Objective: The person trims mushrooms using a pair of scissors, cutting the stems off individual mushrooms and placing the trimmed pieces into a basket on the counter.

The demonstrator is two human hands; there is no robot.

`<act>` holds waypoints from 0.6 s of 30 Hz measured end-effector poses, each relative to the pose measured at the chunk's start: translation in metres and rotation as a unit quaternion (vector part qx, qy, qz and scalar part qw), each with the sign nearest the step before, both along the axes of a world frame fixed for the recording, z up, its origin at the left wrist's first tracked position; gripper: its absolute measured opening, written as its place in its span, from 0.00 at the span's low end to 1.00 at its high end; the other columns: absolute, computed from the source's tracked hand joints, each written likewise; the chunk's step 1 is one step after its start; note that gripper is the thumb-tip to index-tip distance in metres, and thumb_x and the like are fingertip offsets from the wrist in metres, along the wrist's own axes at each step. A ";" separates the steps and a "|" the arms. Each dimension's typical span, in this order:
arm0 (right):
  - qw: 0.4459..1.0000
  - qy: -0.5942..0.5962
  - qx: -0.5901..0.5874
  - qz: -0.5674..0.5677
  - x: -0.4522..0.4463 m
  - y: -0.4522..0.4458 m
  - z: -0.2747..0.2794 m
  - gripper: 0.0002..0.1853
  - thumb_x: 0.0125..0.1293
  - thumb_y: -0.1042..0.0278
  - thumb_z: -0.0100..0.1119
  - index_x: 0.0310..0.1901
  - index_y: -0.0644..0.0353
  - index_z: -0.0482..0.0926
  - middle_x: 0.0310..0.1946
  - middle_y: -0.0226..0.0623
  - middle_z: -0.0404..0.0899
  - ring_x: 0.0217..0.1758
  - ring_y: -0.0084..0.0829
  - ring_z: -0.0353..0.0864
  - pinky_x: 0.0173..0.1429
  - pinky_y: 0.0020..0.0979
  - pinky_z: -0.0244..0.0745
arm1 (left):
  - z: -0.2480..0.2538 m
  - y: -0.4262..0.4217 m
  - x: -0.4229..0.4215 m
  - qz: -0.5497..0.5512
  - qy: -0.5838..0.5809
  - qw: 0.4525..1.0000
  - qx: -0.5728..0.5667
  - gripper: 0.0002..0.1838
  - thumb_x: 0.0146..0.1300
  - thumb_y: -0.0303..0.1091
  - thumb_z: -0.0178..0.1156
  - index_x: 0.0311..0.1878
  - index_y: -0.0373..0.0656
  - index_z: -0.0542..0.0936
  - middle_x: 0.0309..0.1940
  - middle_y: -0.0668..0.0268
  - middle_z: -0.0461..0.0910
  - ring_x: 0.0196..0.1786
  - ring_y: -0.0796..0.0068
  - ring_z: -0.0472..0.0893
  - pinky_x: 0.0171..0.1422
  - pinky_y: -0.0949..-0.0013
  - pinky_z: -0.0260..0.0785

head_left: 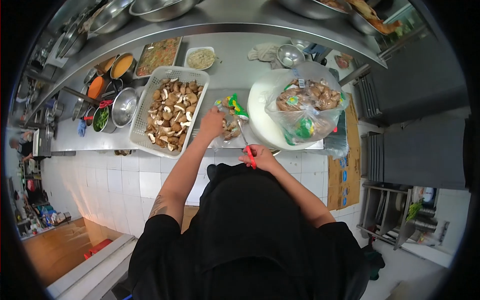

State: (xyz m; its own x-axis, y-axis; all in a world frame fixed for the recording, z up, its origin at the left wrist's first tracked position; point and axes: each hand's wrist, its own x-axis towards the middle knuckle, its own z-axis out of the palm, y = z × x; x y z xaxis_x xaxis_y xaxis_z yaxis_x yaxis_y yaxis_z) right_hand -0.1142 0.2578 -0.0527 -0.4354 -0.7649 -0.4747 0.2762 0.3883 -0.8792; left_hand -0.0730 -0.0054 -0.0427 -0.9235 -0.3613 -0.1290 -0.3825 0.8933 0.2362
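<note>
My right hand (262, 158) is closed on a pair of scissors (251, 156) with red handles, their blades pointing away from me at a clear plastic bag of mushrooms (231, 129) with green and yellow print. My left hand (212, 122) grips the left side of that bag, fingers closed on the plastic. The bag lies on the steel counter between a white plastic basket (134, 131) and a round white cutting board (256, 111). Whole and broken brown mushrooms (175, 114) fill much of the basket. On the board sits a large clear bag (309, 102) holding more packed mushrooms.
Steel bowls (124, 107) and pots stand left of the basket. Behind it are a tray of chopped food (158, 56) and a white dish (200, 58). A steel shelf (220, 26) crosses above the counter's back. Cardboard (345, 180) lies at the right.
</note>
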 end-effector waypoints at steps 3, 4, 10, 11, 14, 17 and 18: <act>0.981 0.181 0.064 0.030 0.001 0.002 0.018 0.25 0.58 0.51 0.81 0.44 0.63 0.81 0.29 0.39 0.83 0.29 0.34 0.83 0.36 0.36 0.78 | 0.009 -0.012 0.005 -0.042 0.067 0.994 0.073 0.18 0.58 0.28 0.69 0.53 0.43 0.84 0.51 0.54 0.81 0.58 0.54 0.81 0.58 0.58 0.80; 0.940 0.317 0.110 0.054 0.001 0.001 0.028 0.27 0.55 0.48 0.82 0.42 0.62 0.81 0.29 0.42 0.83 0.31 0.41 0.84 0.38 0.41 0.77 | 0.004 -0.017 0.005 0.021 0.084 0.971 0.223 0.17 0.61 0.28 0.68 0.54 0.42 0.83 0.52 0.54 0.82 0.55 0.56 0.83 0.57 0.62 0.80; 0.913 0.393 0.104 0.037 -0.009 -0.005 0.038 0.29 0.50 0.43 0.82 0.38 0.60 0.80 0.29 0.48 0.83 0.37 0.54 0.83 0.42 0.50 0.76 | 0.004 -0.015 0.024 0.128 0.162 0.771 0.602 0.19 0.73 0.26 0.61 0.65 0.36 0.78 0.54 0.57 0.84 0.49 0.69 0.86 0.55 0.70 0.81; 0.912 0.394 0.103 0.041 -0.011 -0.009 0.041 0.29 0.50 0.43 0.82 0.38 0.60 0.80 0.29 0.48 0.83 0.37 0.54 0.83 0.42 0.50 0.76 | 0.007 -0.013 0.028 0.124 0.174 0.758 0.616 0.21 0.75 0.26 0.59 0.69 0.36 0.76 0.55 0.59 0.83 0.49 0.71 0.86 0.55 0.69 0.82; 0.893 0.430 0.117 0.063 -0.013 -0.018 0.044 0.28 0.50 0.43 0.82 0.37 0.60 0.81 0.29 0.48 0.84 0.38 0.54 0.85 0.42 0.50 0.77 | 0.013 -0.010 0.035 0.120 0.175 0.753 0.622 0.23 0.75 0.26 0.58 0.72 0.37 0.74 0.54 0.58 0.84 0.50 0.70 0.86 0.56 0.69 0.81; 0.882 0.449 0.118 0.080 -0.014 -0.026 0.037 0.29 0.49 0.42 0.81 0.38 0.60 0.82 0.30 0.48 0.84 0.39 0.54 0.85 0.43 0.50 0.77 | 0.010 -0.008 0.039 0.137 0.191 0.757 0.610 0.22 0.75 0.25 0.58 0.70 0.36 0.75 0.52 0.59 0.85 0.48 0.71 0.86 0.54 0.70 0.81; 0.877 0.454 0.128 0.093 -0.013 -0.028 0.035 0.29 0.49 0.41 0.81 0.37 0.60 0.82 0.30 0.48 0.84 0.40 0.53 0.85 0.44 0.50 0.77 | 0.007 -0.008 0.041 0.140 0.194 0.766 0.596 0.21 0.75 0.25 0.58 0.70 0.35 0.76 0.51 0.60 0.85 0.48 0.71 0.87 0.53 0.70 0.81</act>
State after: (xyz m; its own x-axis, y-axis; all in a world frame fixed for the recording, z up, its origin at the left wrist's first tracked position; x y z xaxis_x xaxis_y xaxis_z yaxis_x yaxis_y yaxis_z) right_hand -0.1270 0.2300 -0.0176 -0.6022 -0.7814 -0.1635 -0.5810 0.5694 -0.5816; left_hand -0.0324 -0.0135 -0.0357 -0.8835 -0.3913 -0.2575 -0.2147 -0.1501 0.9651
